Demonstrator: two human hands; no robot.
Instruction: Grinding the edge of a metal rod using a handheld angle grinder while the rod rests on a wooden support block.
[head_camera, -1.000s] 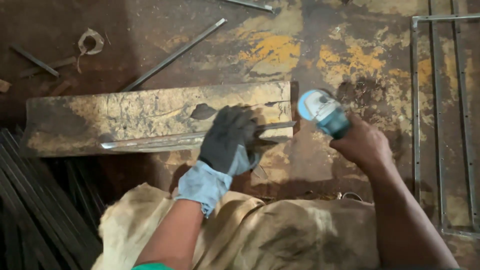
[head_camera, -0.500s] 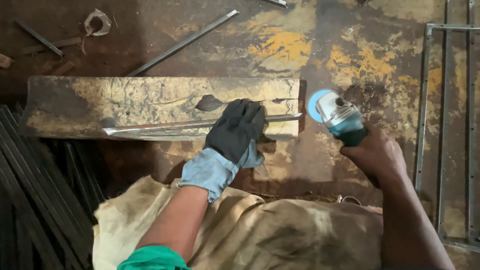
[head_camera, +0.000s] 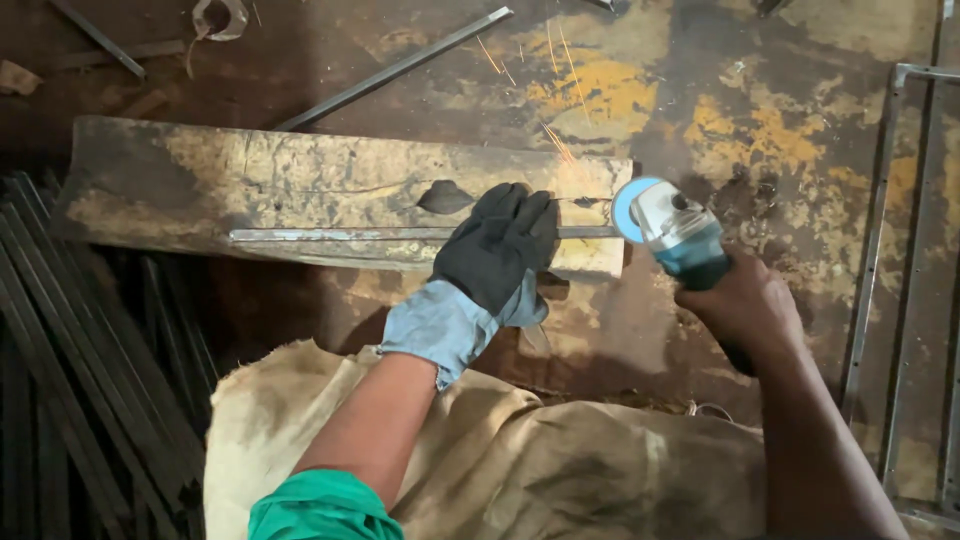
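1. Left hand (head_camera: 497, 250), gloved, presses flat on a thin metal bar (head_camera: 330, 234), fingers spread rather than curled, pinning it to the wooden plank (head_camera: 250, 175); the plank keeps the bar raised off the stained floor (head_camera: 780, 90).
2. Right hand (head_camera: 745, 305), bare, wraps the angle grinder (head_camera: 672, 232); its disc meets the bar's right end.
3. Sparks (head_camera: 560, 110) fly far, away from the person.

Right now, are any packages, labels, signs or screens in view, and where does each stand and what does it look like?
None in view: no package, label, sign or screen.
The gloved left hand presses a metal bar onto a worn wooden plank.
The bare right hand holds a teal angle grinder.
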